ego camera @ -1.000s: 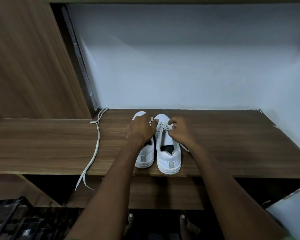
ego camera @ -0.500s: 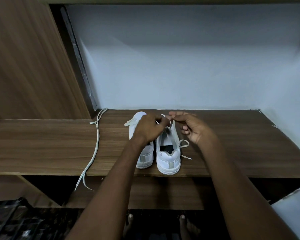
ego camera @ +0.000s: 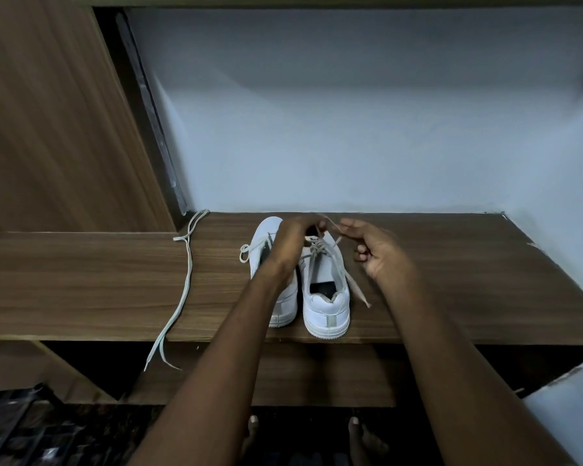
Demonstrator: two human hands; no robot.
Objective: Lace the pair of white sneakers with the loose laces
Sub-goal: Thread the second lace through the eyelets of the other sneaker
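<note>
Two white sneakers stand side by side on the wooden shelf (ego camera: 81, 280), heels toward me. The right sneaker (ego camera: 323, 297) has a lace (ego camera: 317, 247) crossed through its upper eyelets; one end trails off its right side onto the shelf. My left hand (ego camera: 292, 243) hovers over the toe of that shoe and pinches one lace end. My right hand (ego camera: 372, 245) pinches the other end between thumb and forefinger just right of the shoe. The left sneaker (ego camera: 266, 250) is partly hidden by my left forearm, and a lace loop lies across it.
A second loose lace (ego camera: 184, 280) lies on the shelf left of the shoes and hangs over the front edge. A wooden side panel (ego camera: 48, 129) rises at left, a pale wall behind. Bare feet (ego camera: 360, 435) show on the dark floor below.
Both hands lifted from the shoe's tongue toward the toe, drawing the lace ends up. The right hand moved out to the right with its end, and the trailing end shifted.
</note>
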